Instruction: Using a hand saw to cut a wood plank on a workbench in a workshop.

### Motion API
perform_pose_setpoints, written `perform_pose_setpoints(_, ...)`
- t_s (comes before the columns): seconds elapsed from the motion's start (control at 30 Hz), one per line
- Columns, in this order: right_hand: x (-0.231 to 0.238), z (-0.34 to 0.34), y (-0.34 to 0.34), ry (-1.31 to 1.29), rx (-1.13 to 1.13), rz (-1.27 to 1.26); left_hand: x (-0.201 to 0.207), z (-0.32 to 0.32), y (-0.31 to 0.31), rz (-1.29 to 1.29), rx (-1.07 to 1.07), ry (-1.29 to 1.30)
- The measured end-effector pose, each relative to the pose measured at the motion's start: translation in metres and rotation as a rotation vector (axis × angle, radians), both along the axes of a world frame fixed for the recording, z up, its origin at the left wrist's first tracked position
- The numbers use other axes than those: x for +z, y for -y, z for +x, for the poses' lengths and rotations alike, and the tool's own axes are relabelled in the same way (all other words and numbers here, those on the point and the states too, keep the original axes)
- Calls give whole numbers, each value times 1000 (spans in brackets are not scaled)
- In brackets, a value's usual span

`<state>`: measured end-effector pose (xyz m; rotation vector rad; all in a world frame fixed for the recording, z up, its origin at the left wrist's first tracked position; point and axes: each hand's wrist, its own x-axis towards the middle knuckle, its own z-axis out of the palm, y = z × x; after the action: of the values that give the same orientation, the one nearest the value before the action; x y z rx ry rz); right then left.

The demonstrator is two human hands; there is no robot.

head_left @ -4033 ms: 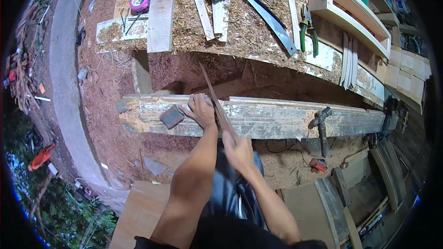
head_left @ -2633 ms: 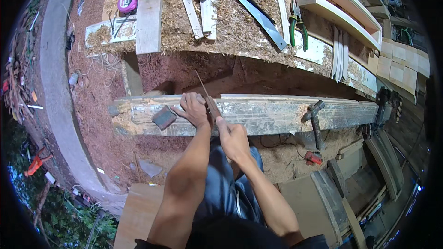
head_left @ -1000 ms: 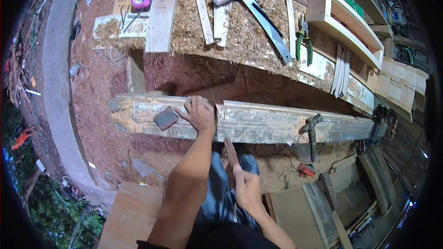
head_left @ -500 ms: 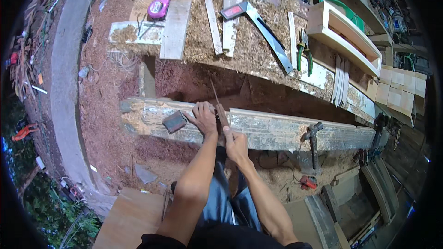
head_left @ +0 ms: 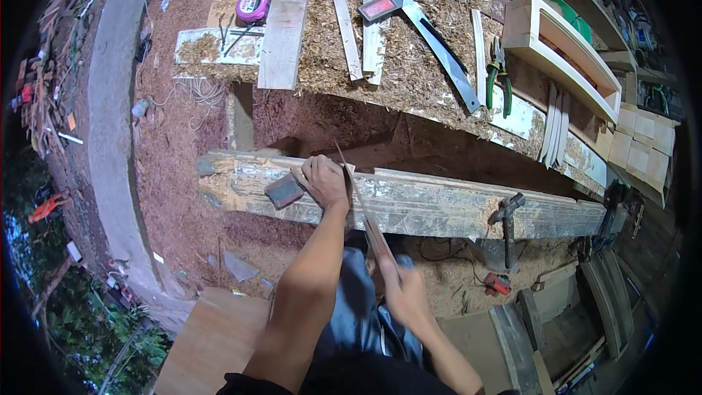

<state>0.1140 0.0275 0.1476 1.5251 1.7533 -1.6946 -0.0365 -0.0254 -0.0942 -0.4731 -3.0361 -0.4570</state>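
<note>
My right hand (head_left: 406, 292) is wrapped round the grip end of a handsaw (head_left: 369, 219), low and close to my legs. Its narrow blade, seen almost edge-on, slants up and away across the worn plank (head_left: 439, 201), passing just right of my left hand (head_left: 325, 181). That hand presses down on the plank with its fingers curled. A small pale edge of wood (head_left: 351, 168) shows beside it, mostly hidden by the hand. Close to its left lies a dark grey block (head_left: 284, 192) with a reddish-brown side. A hammer (head_left: 507, 223) rests farther right on the plank.
The shavings-covered bench (head_left: 409, 95) beyond holds a pink tape measure (head_left: 253, 4), a square (head_left: 439, 51), green-handled pliers (head_left: 499, 80), wood strips and a wooden box frame (head_left: 563, 44). A red tool (head_left: 497, 283) lies on the ground at right; a plywood sheet (head_left: 212, 344) is lower left.
My right hand has drawn back toward my body, pulling the saw with it, so more blade shows. My left hand stays on the plank. The whole view has shifted slightly.
</note>
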Motion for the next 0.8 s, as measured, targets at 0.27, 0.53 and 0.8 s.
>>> perform_pose_setpoints(0.27,-93,-50,-20,-23,-47,149,2,11,-15,-75,-102,137)
perform_pose_setpoints(0.53,8,12,3,-12,-26,-4,1,-3,-6,-70,-47,74)
perform_pose_setpoints(0.8,-71,-57,-15,58,-22,12,-5,2,0,-96,-67,94)
